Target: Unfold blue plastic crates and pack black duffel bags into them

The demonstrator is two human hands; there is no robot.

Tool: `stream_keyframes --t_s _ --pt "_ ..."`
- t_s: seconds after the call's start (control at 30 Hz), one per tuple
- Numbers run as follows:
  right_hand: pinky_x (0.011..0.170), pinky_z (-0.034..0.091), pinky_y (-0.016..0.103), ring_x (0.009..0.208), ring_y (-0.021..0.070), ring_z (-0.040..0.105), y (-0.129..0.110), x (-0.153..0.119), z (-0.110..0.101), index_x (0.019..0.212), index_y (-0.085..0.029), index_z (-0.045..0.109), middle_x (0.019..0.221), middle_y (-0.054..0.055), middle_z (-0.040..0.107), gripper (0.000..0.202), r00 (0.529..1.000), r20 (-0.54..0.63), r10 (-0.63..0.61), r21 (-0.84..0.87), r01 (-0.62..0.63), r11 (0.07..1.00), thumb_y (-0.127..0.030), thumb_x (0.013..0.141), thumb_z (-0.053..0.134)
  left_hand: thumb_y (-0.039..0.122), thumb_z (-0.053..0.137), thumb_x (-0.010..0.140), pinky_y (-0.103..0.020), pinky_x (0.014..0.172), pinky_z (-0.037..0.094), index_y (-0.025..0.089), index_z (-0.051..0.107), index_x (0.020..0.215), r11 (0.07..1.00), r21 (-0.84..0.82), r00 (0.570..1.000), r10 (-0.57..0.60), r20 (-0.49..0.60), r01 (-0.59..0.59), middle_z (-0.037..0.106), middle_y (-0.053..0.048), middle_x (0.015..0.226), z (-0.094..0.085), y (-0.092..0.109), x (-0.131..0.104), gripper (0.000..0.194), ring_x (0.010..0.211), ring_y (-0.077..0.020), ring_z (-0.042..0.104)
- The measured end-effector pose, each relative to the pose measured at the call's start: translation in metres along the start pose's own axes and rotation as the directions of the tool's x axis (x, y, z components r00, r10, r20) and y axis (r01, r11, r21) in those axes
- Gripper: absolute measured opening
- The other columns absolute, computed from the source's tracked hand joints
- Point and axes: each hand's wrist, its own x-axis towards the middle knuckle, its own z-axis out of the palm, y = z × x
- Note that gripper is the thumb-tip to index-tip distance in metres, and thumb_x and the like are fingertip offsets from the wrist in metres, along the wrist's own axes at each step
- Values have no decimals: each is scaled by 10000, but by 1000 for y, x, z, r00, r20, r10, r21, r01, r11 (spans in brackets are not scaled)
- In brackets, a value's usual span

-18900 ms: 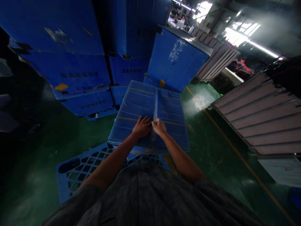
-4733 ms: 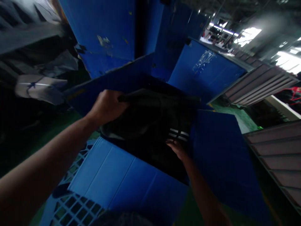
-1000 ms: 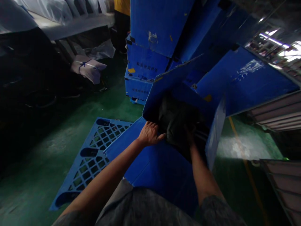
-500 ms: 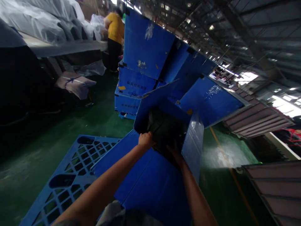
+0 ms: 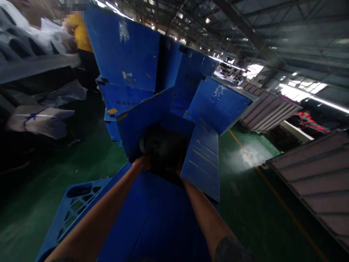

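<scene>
A large blue box (image 5: 152, 218) with its flaps raised stands right before me. Inside lies a dark bundle (image 5: 170, 147), black and soft-looking; its exact kind is lost in the shadow. My left hand (image 5: 143, 162) is at the bundle's near left side, its fingers curled on the dark material. On the near right, my right hand (image 5: 178, 170) reaches down into the box against the bundle, its fingers hidden in the dark. The right flap (image 5: 203, 156) leans outward beside my right wrist.
Several blue boxes (image 5: 122, 47) are stacked beyond. A blue plastic pallet (image 5: 61, 222) lies at the left on the green floor. A wrapped bundle (image 5: 40, 120) and a person in a yellow top (image 5: 81, 34) are at the far left. Slatted panels (image 5: 313, 178) stand at the right.
The view has swung to the right, so the surroundings shift left. Both hands sit deeper in the box, and the dark bundle appears lower inside it. The right flap tilts further outward.
</scene>
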Motion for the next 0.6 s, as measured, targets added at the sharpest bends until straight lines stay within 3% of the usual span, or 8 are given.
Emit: stream_keyframes --t_s 0.1,0.17,0.23,0.3,0.37,0.47,0.53,0.6 --pt "1155 308 461 1404 343 333 -3 -20 -13 1467 -163 393 1430 127 496 912 1000 -5 -5 -11 5 1000 -638 749 696 227 635 843 -449 954 524 125 471 1346 999 35 998 28 -52 -26 610 -176 1267 6 -1 -20 539 1119 -290 619" --pt "1160 308 456 1384 329 377 -1 -39 -20 1427 -191 461 1389 109 543 731 1000 -9 -30 -13 30 999 -579 833 637 222 592 840 -422 975 517 164 500 1303 991 -31 942 111 -316 -127 614 -143 1258 16 -4 -45 476 1137 -272 607" --pt "1150 329 456 1338 310 447 2 -61 -25 1363 -222 540 1335 95 590 540 998 10 -55 -5 55 998 -503 903 569 277 539 884 -429 972 527 210 583 1165 965 -63 741 153 -653 -254 640 -98 1171 24 -7 -75 293 1101 -259 614" --pt "1116 380 450 1250 285 540 4 -82 -30 1289 -242 606 1269 88 636 404 994 64 -90 13 90 996 -436 953 493 351 551 894 -504 1003 505 256 604 1141 972 -49 510 78 -856 -230 640 -69 1160 25 -10 -102 270 1120 -294 593" --pt "1067 437 445 1153 267 609 4 -100 -35 1240 -247 641 1207 85 670 363 982 137 -127 26 125 992 -393 984 429 424 636 842 -599 1041 453 356 530 1274 990 -98 392 -50 -919 -104 595 -25 1283 19 -13 -121 450 1215 -351 521" --pt "1056 463 424 1167 251 604 -3 -114 -39 1259 -238 631 1264 84 639 351 964 169 -203 66 195 979 -340 982 440 457 666 820 -639 1025 452 467 513 1261 990 -138 359 -122 -925 -21 571 51 1328 -1 -13 -130 467 1259 -365 484" --pt "1091 442 403 1260 239 537 -13 -113 -42 1327 -229 577 1371 79 561 386 949 124 -291 133 274 952 -314 962 489 399 627 867 -575 974 507 369 611 1133 996 -32 341 -3 -940 -81 639 9 1206 -17 -6 -126 268 1166 -327 561" --pt "1125 411 403 1336 230 457 -27 -105 -50 1407 -219 488 1453 82 475 461 936 26 -351 185 341 922 -305 955 503 330 569 912 -481 931 537 241 632 1070 970 121 367 193 -910 -211 671 -59 1090 -33 9 -114 192 1057 -278 614"
